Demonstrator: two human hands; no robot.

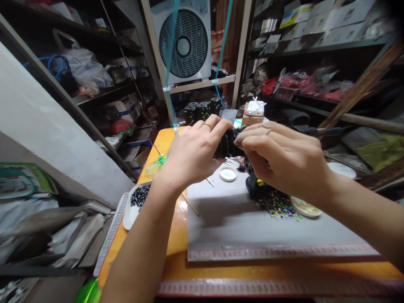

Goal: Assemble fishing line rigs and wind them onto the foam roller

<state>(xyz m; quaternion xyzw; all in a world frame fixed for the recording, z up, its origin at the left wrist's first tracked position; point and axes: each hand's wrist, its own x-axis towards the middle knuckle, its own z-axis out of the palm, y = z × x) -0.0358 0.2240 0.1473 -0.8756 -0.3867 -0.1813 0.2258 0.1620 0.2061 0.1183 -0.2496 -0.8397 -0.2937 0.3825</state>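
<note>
Likely spool point(225, 145) between left hand point(196, 150) and right hand point(284, 158), reels point(203, 111) behind, mat point(221, 231) below, tray point(128, 216) to left

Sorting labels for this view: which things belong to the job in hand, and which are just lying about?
Likely in the job:
dark cylinder, in the left hand, right hand close against it
small coloured pieces, on the grey mat
black pieces, in the white tray

Apparently just lying about:
fan, behind the table
boxes, upper right shelf
plastic bag, left shelf
</note>
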